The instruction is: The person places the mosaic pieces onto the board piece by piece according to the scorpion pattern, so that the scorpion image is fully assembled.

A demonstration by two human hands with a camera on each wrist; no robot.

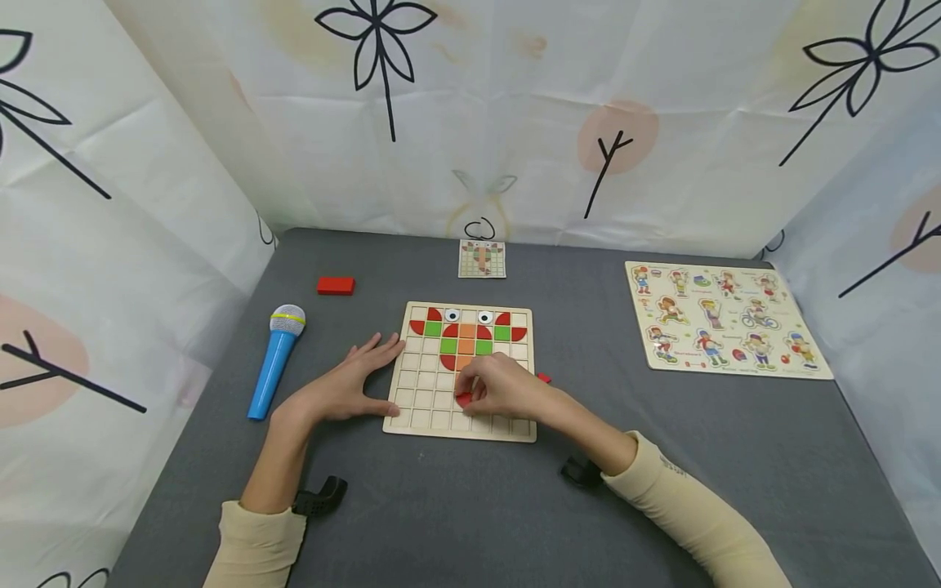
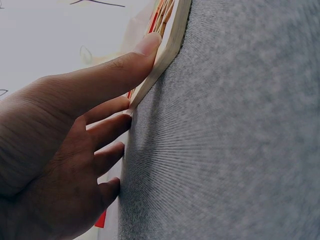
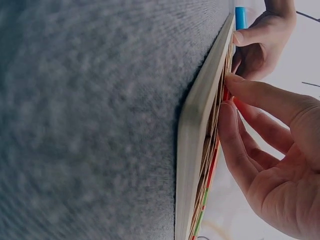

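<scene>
A square wooden grid board (image 1: 420,396) lies on the grey table, its upper cells filled with red, green and orange tiles and two eye tiles. My right hand (image 1: 507,387) pinches a red rounded tile (image 1: 463,399) between thumb and fingers, low over the middle columns; the right wrist view shows those fingertips down at the board's surface. My left hand (image 1: 341,381) is spread along the board's left edge, thumb and fingertips touching the rim, as the left wrist view also shows. Part of a red piece (image 1: 544,378) shows past the board's right edge, partly hidden by my right hand.
Behind the board lies a small picture card (image 1: 482,260) with a similar tile pattern. A red block (image 1: 336,286) and a blue toy microphone (image 1: 275,362) are on the left. At the right lies a wooden picture board (image 1: 728,322) with figures. Printed cloth walls (image 1: 515,122) enclose the table.
</scene>
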